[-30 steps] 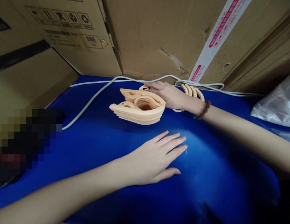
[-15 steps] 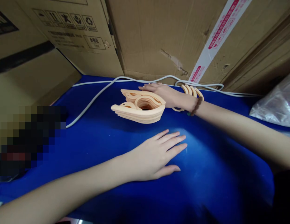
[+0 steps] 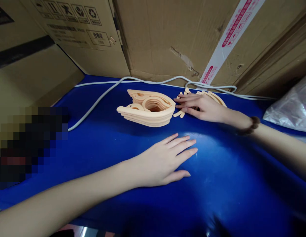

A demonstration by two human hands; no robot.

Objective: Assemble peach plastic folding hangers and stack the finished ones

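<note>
A stack of curved, pale wooden-looking pieces [image 3: 148,117] stands on the blue surface [image 3: 105,148], with a round hollow in its middle. My left hand [image 3: 165,161] lies flat in front of it, fingers spread and holding nothing. To the right of the stack, my right hand [image 3: 202,106] rests over a group of smaller pale curved pieces [image 3: 214,96], its fingers stretched out and apart. Some of those pieces show beyond the fingertips and behind the hand; the rest are hidden under it. A brown bracelet [image 3: 252,125] circles the right wrist.
A white cable [image 3: 103,98] runs along the back. Cardboard boxes [image 3: 162,39] rise behind the surface, and another box [image 3: 36,72] is at the left. A clear plastic bag [image 3: 289,103] sits at the far right. The left edge is blurred by pixelation.
My right hand has moved right, from behind the stack to over the smaller pieces, and more of the pieces show near its fingertips. My left hand stays spread on the surface.
</note>
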